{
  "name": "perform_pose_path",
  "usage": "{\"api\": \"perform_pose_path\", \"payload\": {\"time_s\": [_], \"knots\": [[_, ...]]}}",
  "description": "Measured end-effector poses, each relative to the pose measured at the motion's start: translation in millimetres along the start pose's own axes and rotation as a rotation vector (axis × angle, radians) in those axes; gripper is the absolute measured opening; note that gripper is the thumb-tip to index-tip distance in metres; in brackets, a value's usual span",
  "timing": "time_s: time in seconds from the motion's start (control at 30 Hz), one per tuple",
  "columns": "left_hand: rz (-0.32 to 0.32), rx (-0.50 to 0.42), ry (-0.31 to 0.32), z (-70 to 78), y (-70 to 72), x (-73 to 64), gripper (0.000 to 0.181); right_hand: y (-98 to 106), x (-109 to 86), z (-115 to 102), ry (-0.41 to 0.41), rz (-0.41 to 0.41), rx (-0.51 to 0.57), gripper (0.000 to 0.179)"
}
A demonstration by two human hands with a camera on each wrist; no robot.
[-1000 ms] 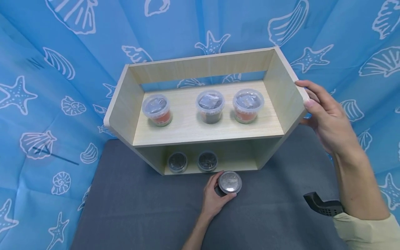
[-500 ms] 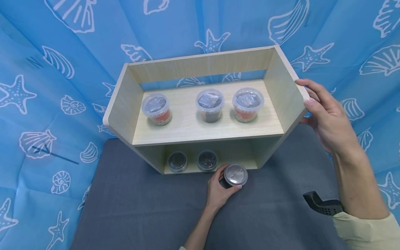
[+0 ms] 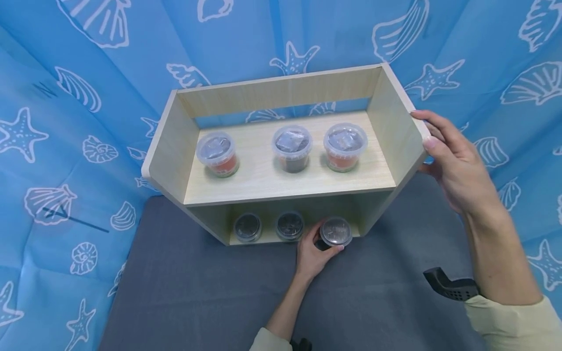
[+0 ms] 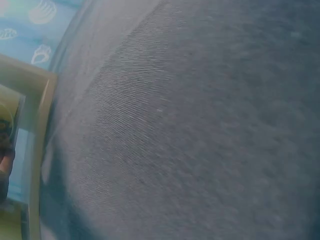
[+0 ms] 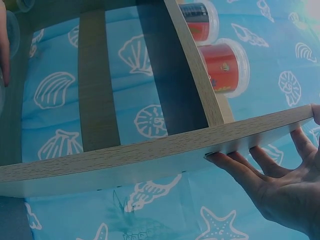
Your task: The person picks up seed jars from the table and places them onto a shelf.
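Observation:
Between the thumb and fingers of my left hand (image 3: 312,256) is a round clear tub (image 3: 336,231) with a lid and dark contents. It stands at the front right of the lower level of a pale wooden two-level shelf (image 3: 259,183). My right hand (image 3: 456,165) grips the shelf's right side panel, thumb on the front edge; in the right wrist view its fingers lie along the panel's outer face. Left of the held tub, on the lower level, are a dark tub (image 3: 290,225) and another dark tub (image 3: 248,227). The left wrist view misses the left hand's grip.
On the upper level stand a red tub (image 3: 218,153) at left, a grey-black tub (image 3: 292,148) in the middle and another red tub (image 3: 345,146) at right. Grey cloth (image 3: 197,292) covers the table before the shelf. A blue shell-patterned curtain (image 3: 246,44) hangs behind.
My left hand has carried the tub from the cloth in front of the shelf forward and to the right, onto the lower level's front. The right hand has stayed on the side panel.

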State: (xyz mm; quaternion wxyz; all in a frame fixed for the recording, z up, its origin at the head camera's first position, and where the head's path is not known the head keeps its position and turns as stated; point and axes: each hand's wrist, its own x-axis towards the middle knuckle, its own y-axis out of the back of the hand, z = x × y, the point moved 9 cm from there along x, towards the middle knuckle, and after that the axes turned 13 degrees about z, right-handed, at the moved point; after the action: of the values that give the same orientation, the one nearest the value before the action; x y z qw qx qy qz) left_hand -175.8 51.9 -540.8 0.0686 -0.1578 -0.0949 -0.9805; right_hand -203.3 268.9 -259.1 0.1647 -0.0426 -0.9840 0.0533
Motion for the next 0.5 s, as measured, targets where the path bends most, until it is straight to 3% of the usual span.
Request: {"api": "perform_pose_path", "payload": {"time_s": [0.13,0.33,0.5], "knots": [[0.006,-0.032,-0.028,1.9,-2.8,6.2,0.076,0,1.2,0,0.018,-0.025,0.02,0.045],[0.013,-0.062,0.03,-4.7,-11.5,11.3,0.078,0,1.7,1,0.007,-0.002,0.008,0.044],[0.024,-0.084,0.037,-7.7,-17.9,14.0,0.079,1,0.6,1,-0.004,0.027,-0.019,0.044]]}}
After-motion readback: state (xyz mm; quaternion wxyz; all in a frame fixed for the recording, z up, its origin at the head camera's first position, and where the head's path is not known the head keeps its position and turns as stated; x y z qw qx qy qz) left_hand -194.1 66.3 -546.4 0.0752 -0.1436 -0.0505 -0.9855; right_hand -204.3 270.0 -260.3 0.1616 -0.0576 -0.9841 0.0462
